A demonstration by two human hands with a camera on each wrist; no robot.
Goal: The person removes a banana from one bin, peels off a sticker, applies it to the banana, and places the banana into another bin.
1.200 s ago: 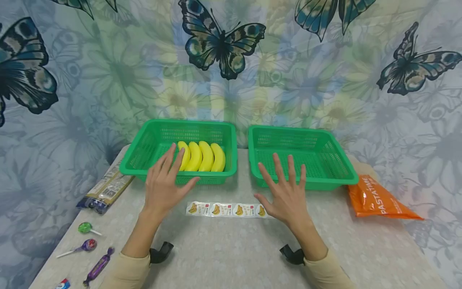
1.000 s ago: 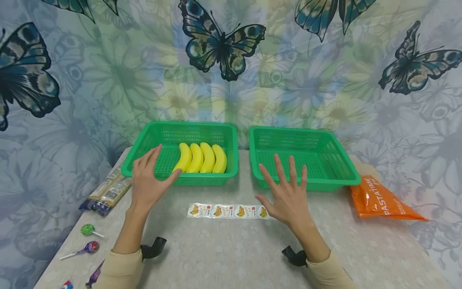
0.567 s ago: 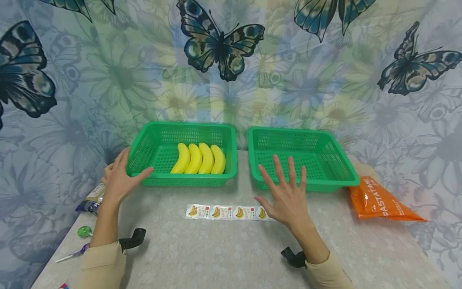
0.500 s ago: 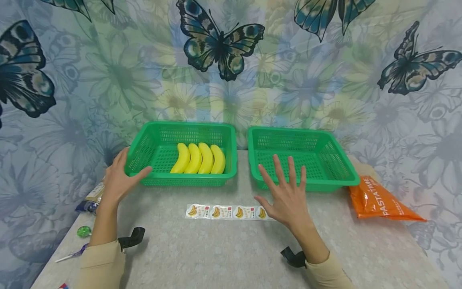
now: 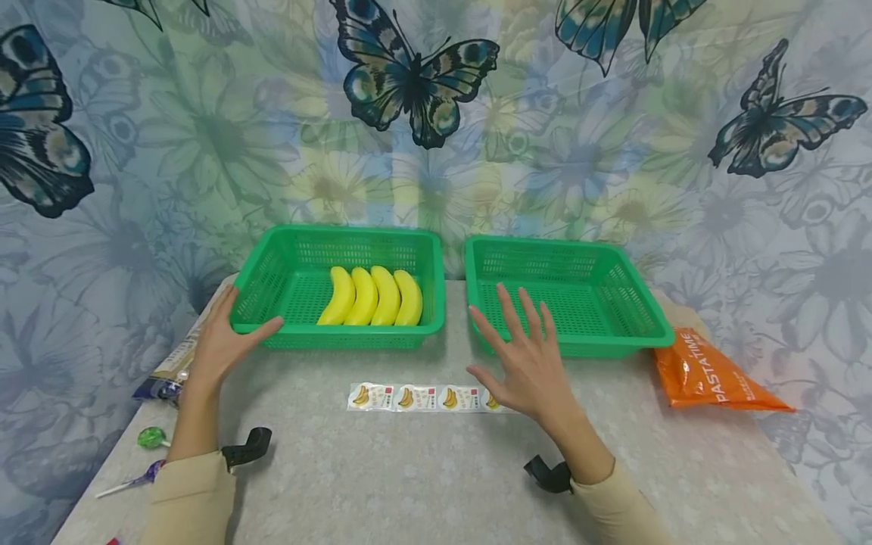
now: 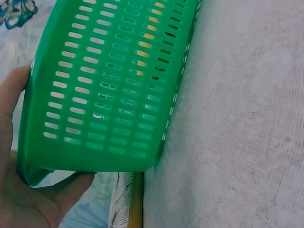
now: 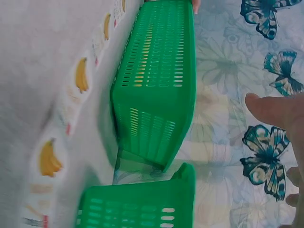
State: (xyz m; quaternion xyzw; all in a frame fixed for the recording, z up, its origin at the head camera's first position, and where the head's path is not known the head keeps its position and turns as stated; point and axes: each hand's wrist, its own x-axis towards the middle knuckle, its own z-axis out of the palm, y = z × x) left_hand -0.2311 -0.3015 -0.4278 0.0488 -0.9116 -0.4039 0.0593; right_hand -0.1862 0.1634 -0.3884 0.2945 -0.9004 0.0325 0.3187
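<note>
My left hand (image 5: pixel 221 344) holds the near left corner of the left green basket (image 5: pixel 354 338), thumb on the front rim and fingers along the left side. In the left wrist view, a fingertip (image 6: pixel 76 187) curls under the rim at the basket's end. Several yellow bananas (image 5: pixel 364 295) lie side by side in this basket. Spread and holding nothing, my right hand (image 5: pixel 527 367) hovers in front of the right green basket (image 5: pixel 599 350), which has nothing in it. A strip of banana stickers (image 5: pixel 415 397) lies on the table, its right end partly hidden by that hand.
An orange pasta bag (image 5: pixel 711 371) sits right of the baskets. At left are a gold and navy packet (image 5: pixel 166 378), partly behind my left hand, a green lollipop (image 5: pixel 151 437) and a purple lollipop (image 5: pixel 146 475). Behind the table (image 5: pixel 381 484) hangs a butterfly-patterned cloth (image 5: pixel 545 174).
My left hand has moved left from in front of the bananas to the left basket's corner. My right hand has shifted slightly left. The baskets stay in place.
</note>
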